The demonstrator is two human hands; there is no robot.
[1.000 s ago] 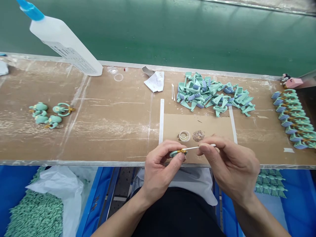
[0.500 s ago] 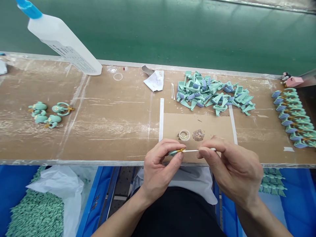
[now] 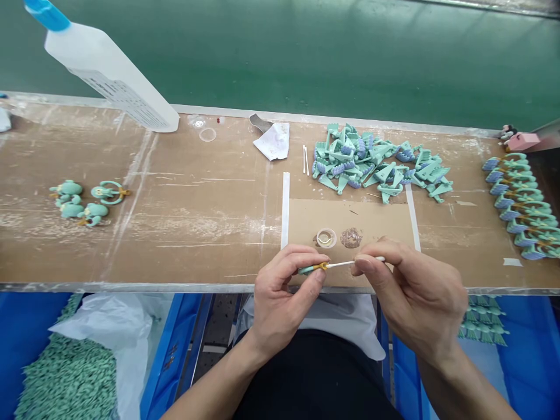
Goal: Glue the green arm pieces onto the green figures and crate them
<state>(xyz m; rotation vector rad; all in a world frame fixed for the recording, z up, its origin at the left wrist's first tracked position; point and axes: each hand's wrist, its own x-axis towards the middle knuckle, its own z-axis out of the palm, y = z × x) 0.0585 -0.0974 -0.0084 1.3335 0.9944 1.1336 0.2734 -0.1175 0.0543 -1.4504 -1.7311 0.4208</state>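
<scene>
Between the thumb and fingers of my left hand (image 3: 286,297) is a small teal plastic piece with an ochre end (image 3: 312,268), mostly covered by the fingers. My right hand (image 3: 413,291) pinches a white cotton swab (image 3: 342,264) near its right end. The swab's left tip touches the ochre end. Just beyond the hands, a small clear round cup (image 3: 326,238) with a little yellowish content stands on a cardboard sheet (image 3: 363,213). Beside it is a brown smeared patch (image 3: 351,237).
Loose teal and lilac parts (image 3: 376,163) lie piled behind, near two cotton swabs (image 3: 305,160). Finished-looking figures (image 3: 520,204) line the right; several more pieces (image 3: 87,201) lie left. A tall white bottle (image 3: 114,76) stands at back left. Blue bins (image 3: 170,356) sit below the table edge.
My right hand has risen slightly, tilting the swab so its right end is higher. Its left tip stays at the ochre end. My left hand has barely moved.
</scene>
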